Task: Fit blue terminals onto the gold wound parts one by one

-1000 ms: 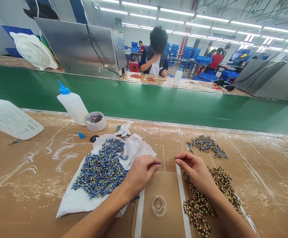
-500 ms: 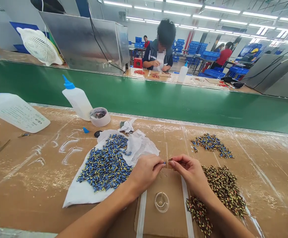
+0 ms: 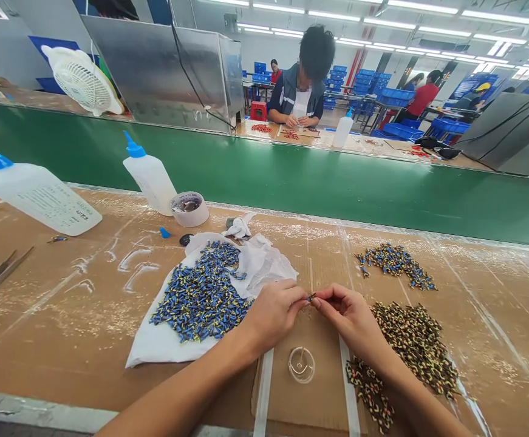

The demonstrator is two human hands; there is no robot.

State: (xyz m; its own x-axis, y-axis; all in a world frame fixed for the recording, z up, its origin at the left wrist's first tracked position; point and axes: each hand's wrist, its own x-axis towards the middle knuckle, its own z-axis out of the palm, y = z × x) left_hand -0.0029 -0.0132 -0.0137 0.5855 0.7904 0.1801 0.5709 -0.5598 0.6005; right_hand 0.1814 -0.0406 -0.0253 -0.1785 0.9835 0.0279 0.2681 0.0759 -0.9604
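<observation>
My left hand (image 3: 271, 312) and my right hand (image 3: 348, 315) meet fingertip to fingertip above a cardboard sheet (image 3: 305, 388). Both are pinched on small parts that touch at the tips: a blue piece (image 3: 310, 297) shows between them. Left of my left hand a white cloth (image 3: 155, 346) carries a heap of blue and yellow parts (image 3: 203, 297). Under and right of my right forearm lies a heap of dark, yellow and red parts (image 3: 410, 346). A smaller heap of mixed blue parts (image 3: 396, 264) lies beyond my right hand.
A small clear ring (image 3: 301, 364) lies on the cardboard below my hands. Two squeeze bottles (image 3: 152, 176) (image 3: 36, 194), a tape roll (image 3: 190, 209) and tweezers (image 3: 0, 276) sit to the left. A green conveyor belt (image 3: 291, 182) runs behind, with a person seated across it.
My two hands have come together until the small parts in their fingertips touch. The view has shifted a little to the left and down.
</observation>
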